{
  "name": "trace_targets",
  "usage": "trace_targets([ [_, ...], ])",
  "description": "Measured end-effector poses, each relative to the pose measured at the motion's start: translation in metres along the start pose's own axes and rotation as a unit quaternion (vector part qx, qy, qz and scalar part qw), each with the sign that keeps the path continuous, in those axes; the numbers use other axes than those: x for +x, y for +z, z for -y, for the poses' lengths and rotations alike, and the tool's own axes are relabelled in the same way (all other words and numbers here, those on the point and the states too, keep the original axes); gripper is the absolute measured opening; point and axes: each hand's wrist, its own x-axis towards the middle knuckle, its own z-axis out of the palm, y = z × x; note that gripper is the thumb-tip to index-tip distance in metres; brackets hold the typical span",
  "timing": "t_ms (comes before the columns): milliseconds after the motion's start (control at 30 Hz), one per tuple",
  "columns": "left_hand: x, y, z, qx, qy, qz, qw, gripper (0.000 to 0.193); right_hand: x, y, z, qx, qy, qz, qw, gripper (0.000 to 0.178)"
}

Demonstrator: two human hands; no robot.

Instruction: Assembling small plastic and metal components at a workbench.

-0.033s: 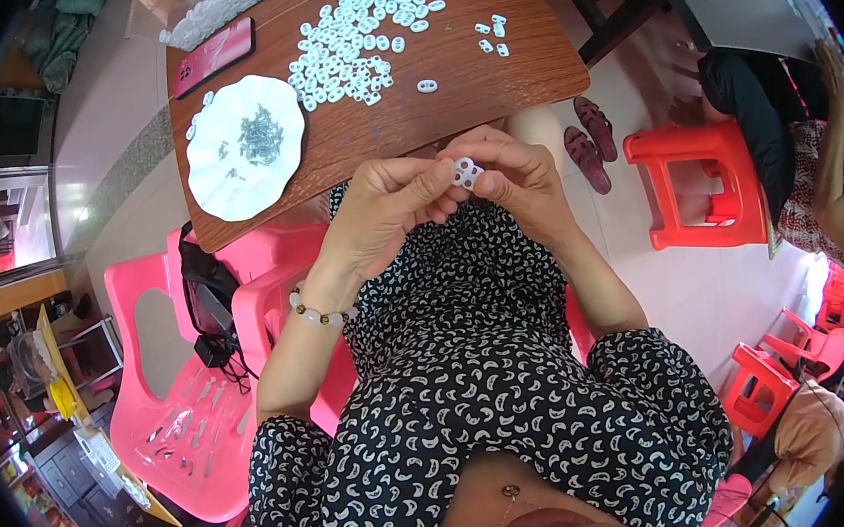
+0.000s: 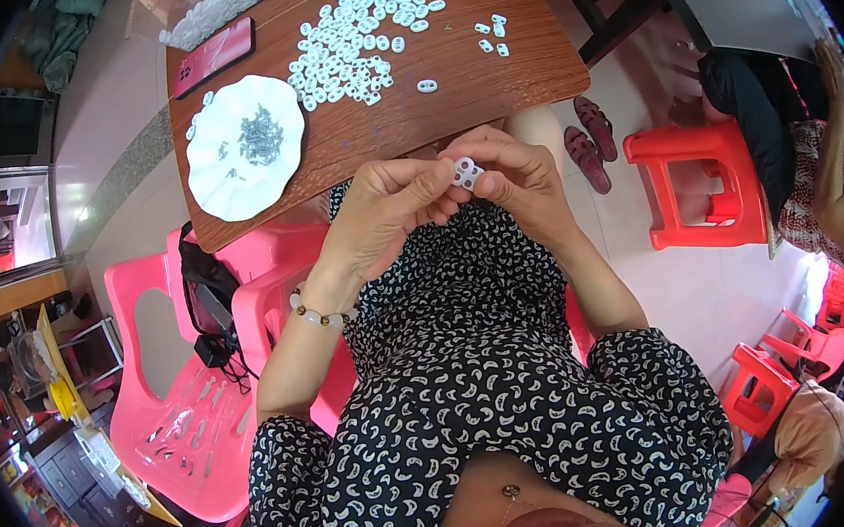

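Note:
Just off the near edge of the wooden table, both hands meet around a small white plastic piece with several round holes (image 2: pixel 466 172). My left hand (image 2: pixel 387 211) pinches its left side between thumb and fingers. From the other side, my right hand (image 2: pixel 523 176) grips it, thumb in front and index finger curled over the top. Parts of the piece are hidden by the fingertips. Beyond the hands lies a pile of small white oval two-holed pieces (image 2: pixel 352 39), with one single oval piece (image 2: pixel 427 86) nearer to me.
A white wavy-edged plate (image 2: pixel 210 187) holding small grey metal pins stands at the table's left, by a pink phone (image 2: pixel 213 59). Several white pieces (image 2: pixel 500 28) lie at the right of the table (image 2: pixel 486 77). Pink chairs (image 2: pixel 171 436) stand left, a red stool (image 2: pixel 656 183) right.

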Motion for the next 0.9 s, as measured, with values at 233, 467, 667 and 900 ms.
trace_targets([
  [233, -0.002, 0.007, -0.002, 0.005, -0.007, -0.008, 1.0, 0.024, -0.001, -0.001, 0.0, -0.072, -0.034, 0.004, 0.997, 0.035],
  [467, -0.002, 0.01, -0.004, -0.008, -0.016, -0.015, 1.0, 0.02, 0.003, 0.006, -0.003, -0.174, -0.121, 0.01, 0.977, 0.044],
  [667, -0.003, 0.013, 0.0, -0.056, -0.032, -0.01, 0.998, 0.017, -0.001, 0.011, 0.001, -0.189, -0.132, -0.022, 0.973, 0.047],
  [900, -0.003, 0.012, 0.0, -0.087, -0.051, -0.007, 0.995, 0.015, -0.002, 0.008, 0.004, -0.178, -0.106, -0.011, 0.978, 0.053],
])
